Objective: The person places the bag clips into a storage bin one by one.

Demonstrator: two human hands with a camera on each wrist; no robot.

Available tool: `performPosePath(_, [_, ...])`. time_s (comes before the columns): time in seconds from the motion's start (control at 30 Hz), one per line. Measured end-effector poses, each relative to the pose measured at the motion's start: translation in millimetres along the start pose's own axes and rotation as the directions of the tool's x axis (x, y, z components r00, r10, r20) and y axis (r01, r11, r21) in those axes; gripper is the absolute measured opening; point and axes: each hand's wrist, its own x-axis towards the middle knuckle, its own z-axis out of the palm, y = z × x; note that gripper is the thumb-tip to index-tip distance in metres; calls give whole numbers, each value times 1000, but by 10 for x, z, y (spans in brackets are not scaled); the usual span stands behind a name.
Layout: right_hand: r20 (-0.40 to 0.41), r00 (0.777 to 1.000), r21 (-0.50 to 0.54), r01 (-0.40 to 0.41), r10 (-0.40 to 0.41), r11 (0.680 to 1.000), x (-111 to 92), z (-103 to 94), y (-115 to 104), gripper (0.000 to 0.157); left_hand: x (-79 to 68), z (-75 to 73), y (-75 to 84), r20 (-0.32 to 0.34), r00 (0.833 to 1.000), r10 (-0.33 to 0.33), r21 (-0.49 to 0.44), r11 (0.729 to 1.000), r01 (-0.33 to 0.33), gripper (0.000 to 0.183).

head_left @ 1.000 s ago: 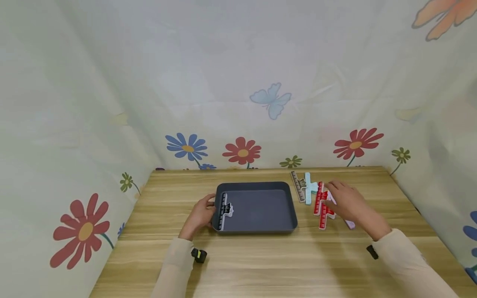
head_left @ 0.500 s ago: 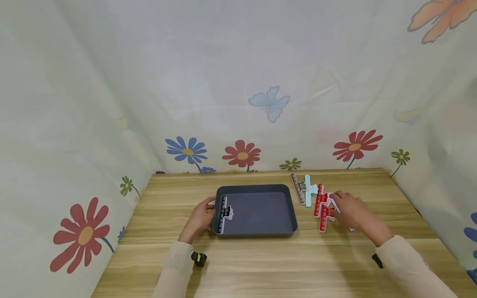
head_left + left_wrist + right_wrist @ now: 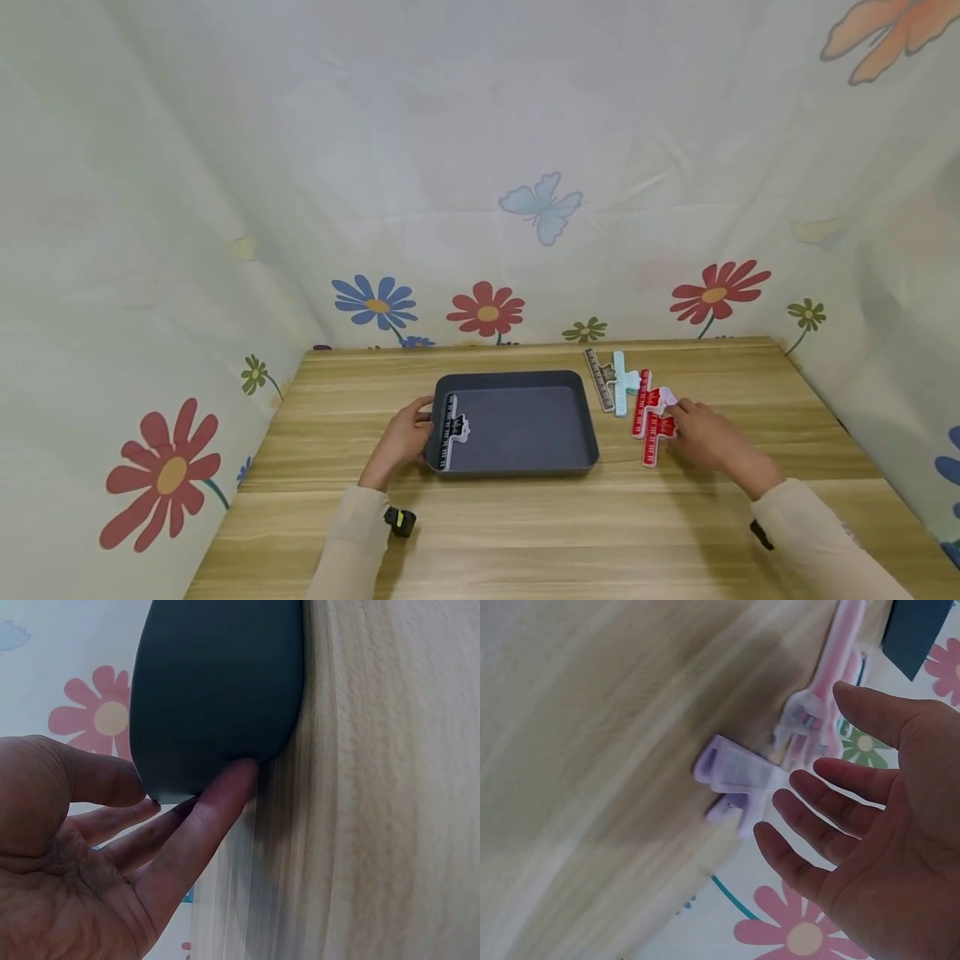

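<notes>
At the left end of a dark grey tray (image 3: 517,429), my left hand (image 3: 405,432) touches the outer wall with fingers mostly straight. In the left wrist view the thumb (image 3: 112,780) meets the rim, and another finger (image 3: 225,791) presses low on the wall. My right hand (image 3: 705,433) is spread with slightly bent fingers, its fingertips close by a purple clip (image 3: 742,769). Only part of that clip shows past the hand in the head view. Beside it lie two red clips (image 3: 641,408), marked with piano keys. Inside the tray, along its left wall, rests a black clip (image 3: 450,433).
Behind the red clips are a light blue clip (image 3: 620,383) and a brown-grey clip (image 3: 600,379), side by side right of the tray. A flower-printed cloth (image 3: 480,167) encloses the wooden table (image 3: 510,533) at the back and sides.
The right hand has moved down and slightly rightward among the clips, uncovering more of the red ones. The purple clip's near end is now hidden. The left hand stays at the tray.
</notes>
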Motion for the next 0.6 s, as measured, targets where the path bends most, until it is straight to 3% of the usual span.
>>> performPosePath(0.6, [-41, 999, -42, 28, -30, 999, 112, 173, -22, 41, -14, -2, 12, 4, 1000, -6, 19, 1000, 5, 56])
